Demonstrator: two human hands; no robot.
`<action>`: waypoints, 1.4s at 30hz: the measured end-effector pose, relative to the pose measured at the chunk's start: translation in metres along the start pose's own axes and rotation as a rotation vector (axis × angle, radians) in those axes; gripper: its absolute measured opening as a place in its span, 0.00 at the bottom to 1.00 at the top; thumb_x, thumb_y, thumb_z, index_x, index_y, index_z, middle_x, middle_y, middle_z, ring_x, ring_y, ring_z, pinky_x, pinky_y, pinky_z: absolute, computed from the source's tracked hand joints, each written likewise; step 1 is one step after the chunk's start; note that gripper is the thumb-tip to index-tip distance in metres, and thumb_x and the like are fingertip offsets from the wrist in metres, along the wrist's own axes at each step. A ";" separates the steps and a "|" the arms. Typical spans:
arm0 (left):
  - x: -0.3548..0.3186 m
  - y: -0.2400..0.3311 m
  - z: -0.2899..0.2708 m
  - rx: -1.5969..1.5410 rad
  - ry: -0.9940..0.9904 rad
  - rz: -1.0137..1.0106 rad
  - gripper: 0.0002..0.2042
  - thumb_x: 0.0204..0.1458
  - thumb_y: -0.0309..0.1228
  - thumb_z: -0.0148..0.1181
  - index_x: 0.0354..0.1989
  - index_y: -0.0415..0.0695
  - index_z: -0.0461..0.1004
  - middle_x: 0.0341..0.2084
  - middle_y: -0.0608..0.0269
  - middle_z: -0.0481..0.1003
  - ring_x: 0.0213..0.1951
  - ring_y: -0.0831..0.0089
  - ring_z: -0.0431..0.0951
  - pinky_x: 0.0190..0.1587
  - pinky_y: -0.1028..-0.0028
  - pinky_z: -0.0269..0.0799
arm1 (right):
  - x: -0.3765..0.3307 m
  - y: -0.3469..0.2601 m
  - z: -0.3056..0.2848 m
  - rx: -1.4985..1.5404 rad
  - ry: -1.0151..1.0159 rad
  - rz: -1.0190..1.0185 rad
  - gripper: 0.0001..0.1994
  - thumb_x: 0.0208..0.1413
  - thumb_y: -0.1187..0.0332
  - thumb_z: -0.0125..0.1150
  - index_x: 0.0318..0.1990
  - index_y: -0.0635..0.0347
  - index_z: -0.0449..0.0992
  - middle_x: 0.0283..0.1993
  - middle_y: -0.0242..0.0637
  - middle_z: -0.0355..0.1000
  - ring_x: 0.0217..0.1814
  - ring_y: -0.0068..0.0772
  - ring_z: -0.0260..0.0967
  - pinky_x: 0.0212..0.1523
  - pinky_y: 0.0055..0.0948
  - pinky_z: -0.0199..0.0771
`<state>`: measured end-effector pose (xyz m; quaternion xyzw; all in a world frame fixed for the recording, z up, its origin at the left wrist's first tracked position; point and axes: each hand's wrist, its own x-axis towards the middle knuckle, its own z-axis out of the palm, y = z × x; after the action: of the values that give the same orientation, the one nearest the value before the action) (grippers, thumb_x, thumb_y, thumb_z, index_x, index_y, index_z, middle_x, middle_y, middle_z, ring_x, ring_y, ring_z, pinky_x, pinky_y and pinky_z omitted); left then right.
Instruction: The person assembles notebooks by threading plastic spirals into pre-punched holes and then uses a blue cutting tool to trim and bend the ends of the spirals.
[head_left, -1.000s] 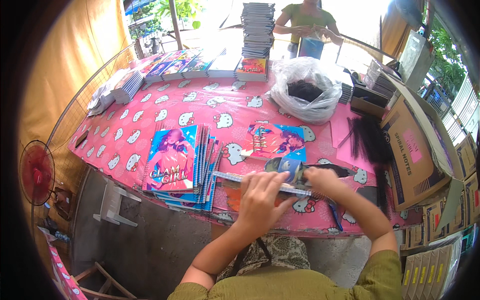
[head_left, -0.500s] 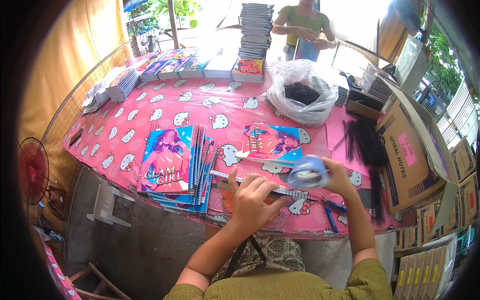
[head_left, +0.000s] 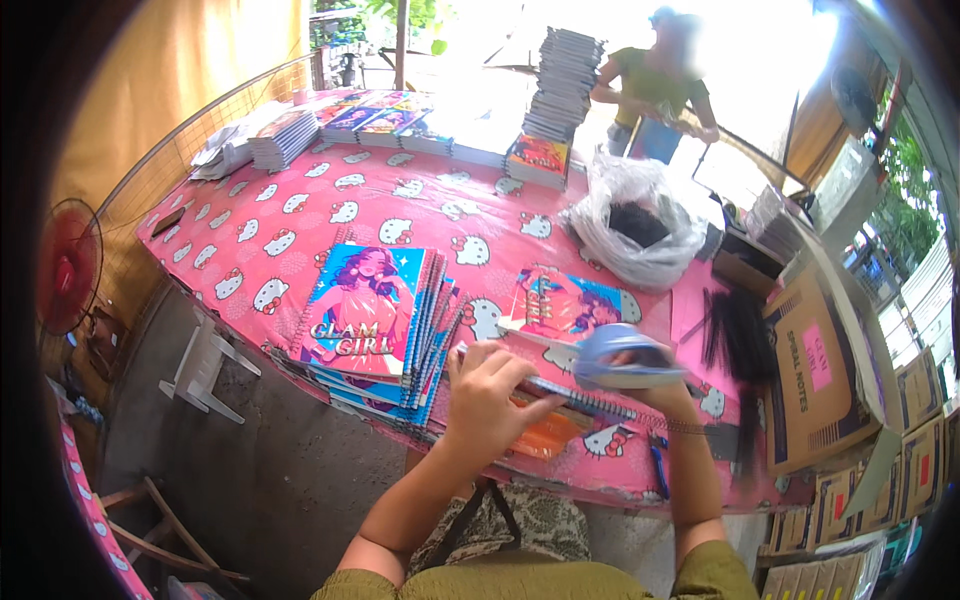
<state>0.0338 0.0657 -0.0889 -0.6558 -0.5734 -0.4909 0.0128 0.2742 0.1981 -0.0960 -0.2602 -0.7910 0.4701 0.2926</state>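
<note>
Near the front table edge, my left hand [head_left: 488, 400] grips a notebook [head_left: 535, 383], held up on edge with its bound side upward. A dark spiral coil [head_left: 625, 410] runs along that side and sticks out past its right end. My right hand [head_left: 668, 392] is closed round a light blue, rounded object with an opening [head_left: 598, 368], just above the coil; motion blur hides its kind. A pile of spiral notebooks [head_left: 365, 310] with pink and blue covers stands left of my left hand. Beyond my hands lies a similarly printed book block [head_left: 565, 305]. Blue-handled pliers [head_left: 658, 468] lie beside my right forearm.
Loose black coils [head_left: 740, 335] lie at the right, by a large cardboard box [head_left: 825, 365]. A plastic bag [head_left: 640, 265] holds more dark coils. Book stacks [head_left: 565, 85] line the table's far side, where another person [head_left: 660, 80] stands. A white plastic stool [head_left: 205, 375] is at left.
My right hand and the blue object have moved slightly down relative to the book block beyond. The left hand keeps its hold on the notebook. The whole view has shifted and tilted.
</note>
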 end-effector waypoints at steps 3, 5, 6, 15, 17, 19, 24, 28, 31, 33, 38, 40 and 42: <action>-0.002 -0.004 0.000 -0.021 -0.010 -0.006 0.17 0.31 0.40 0.76 0.26 0.47 0.76 0.28 0.66 0.74 0.42 0.64 0.70 0.49 0.63 0.60 | 0.006 0.002 0.010 -0.049 -0.036 -0.001 0.15 0.45 0.68 0.72 0.38 0.64 0.76 0.38 0.37 0.77 0.42 0.28 0.74 0.46 0.28 0.74; -0.002 -0.005 -0.001 -0.039 -0.040 -0.009 0.17 0.32 0.39 0.76 0.28 0.47 0.76 0.30 0.66 0.75 0.43 0.64 0.71 0.48 0.63 0.61 | 0.007 0.002 0.018 -0.069 0.013 0.033 0.14 0.46 0.68 0.72 0.38 0.64 0.77 0.38 0.37 0.76 0.42 0.27 0.74 0.46 0.28 0.74; 0.000 -0.006 0.000 -0.052 -0.027 -0.001 0.17 0.32 0.38 0.76 0.29 0.47 0.76 0.32 0.65 0.76 0.44 0.64 0.71 0.49 0.63 0.62 | 0.014 -0.001 0.017 -0.090 0.063 0.049 0.13 0.46 0.67 0.71 0.38 0.64 0.77 0.38 0.37 0.76 0.42 0.29 0.74 0.46 0.29 0.74; 0.000 -0.015 -0.009 -0.095 0.035 -0.099 0.22 0.29 0.33 0.79 0.36 0.44 0.77 0.56 0.50 0.64 0.52 0.56 0.68 0.51 0.61 0.69 | 0.031 0.000 0.028 0.039 0.057 -0.027 0.13 0.44 0.77 0.70 0.39 0.65 0.77 0.37 0.35 0.76 0.39 0.24 0.72 0.43 0.27 0.74; -0.003 -0.024 -0.005 -0.163 0.098 -0.140 0.22 0.30 0.33 0.78 0.36 0.44 0.77 0.55 0.51 0.64 0.53 0.56 0.68 0.50 0.62 0.70 | 0.040 -0.010 0.031 0.068 -0.014 -0.074 0.14 0.43 0.78 0.69 0.40 0.63 0.78 0.37 0.35 0.77 0.39 0.22 0.72 0.44 0.26 0.73; -0.002 -0.024 -0.011 -0.221 0.071 -0.158 0.23 0.32 0.33 0.78 0.39 0.44 0.76 0.49 0.52 0.69 0.52 0.59 0.71 0.50 0.64 0.71 | 0.039 -0.016 0.044 0.126 -0.065 -0.101 0.15 0.41 0.80 0.68 0.40 0.62 0.78 0.38 0.35 0.77 0.39 0.20 0.72 0.44 0.25 0.73; -0.003 -0.025 -0.018 -0.601 0.013 -0.509 0.27 0.39 0.25 0.75 0.49 0.41 0.70 0.42 0.59 0.72 0.48 0.72 0.73 0.50 0.73 0.73 | 0.048 -0.017 0.042 0.362 -0.023 0.000 0.21 0.38 0.79 0.67 0.45 0.63 0.77 0.36 0.35 0.78 0.36 0.23 0.74 0.39 0.27 0.73; -0.009 -0.037 -0.007 -0.766 0.108 -0.438 0.26 0.42 0.16 0.69 0.51 0.38 0.66 0.43 0.59 0.73 0.47 0.76 0.74 0.49 0.77 0.73 | 0.067 -0.015 0.056 -0.241 0.018 -0.070 0.21 0.36 0.77 0.69 0.44 0.64 0.77 0.36 0.35 0.78 0.37 0.24 0.75 0.39 0.26 0.74; -0.018 -0.043 0.004 -0.919 0.253 -0.480 0.23 0.44 0.14 0.66 0.51 0.36 0.68 0.42 0.59 0.74 0.45 0.76 0.75 0.48 0.76 0.75 | 0.062 -0.026 0.050 0.207 -0.017 0.048 0.23 0.38 0.77 0.68 0.47 0.63 0.76 0.37 0.36 0.78 0.39 0.23 0.74 0.42 0.26 0.73; -0.022 -0.053 0.010 -0.942 0.264 -0.473 0.21 0.45 0.14 0.66 0.50 0.35 0.72 0.43 0.60 0.74 0.44 0.77 0.75 0.47 0.77 0.75 | 0.064 -0.016 0.047 -0.093 -0.111 -0.062 0.26 0.39 0.79 0.65 0.52 0.63 0.73 0.39 0.36 0.78 0.40 0.24 0.74 0.44 0.26 0.73; -0.025 -0.053 0.005 -0.939 0.295 -0.464 0.16 0.46 0.12 0.64 0.46 0.34 0.77 0.44 0.57 0.76 0.44 0.75 0.77 0.46 0.78 0.77 | 0.075 -0.017 0.058 -0.060 -0.131 -0.141 0.27 0.37 0.80 0.63 0.52 0.62 0.73 0.40 0.38 0.78 0.41 0.23 0.73 0.44 0.26 0.72; -0.028 -0.058 0.005 -0.886 0.269 -0.484 0.16 0.46 0.12 0.63 0.45 0.34 0.77 0.44 0.56 0.76 0.44 0.74 0.78 0.46 0.77 0.78 | 0.069 -0.017 0.064 -0.100 -0.079 -0.014 0.22 0.37 0.76 0.65 0.46 0.62 0.74 0.38 0.41 0.77 0.40 0.30 0.75 0.43 0.32 0.72; -0.028 -0.055 0.003 -0.991 0.259 -0.493 0.16 0.47 0.14 0.64 0.46 0.33 0.76 0.43 0.56 0.76 0.42 0.75 0.78 0.45 0.77 0.78 | 0.062 -0.012 0.061 -0.466 -0.029 0.025 0.18 0.37 0.74 0.65 0.41 0.62 0.73 0.34 0.44 0.75 0.39 0.39 0.75 0.41 0.36 0.72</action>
<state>-0.0028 0.0652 -0.1391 -0.3645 -0.4044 -0.7661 -0.3415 0.1865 0.1992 -0.0950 -0.3238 -0.8790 0.2819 0.2074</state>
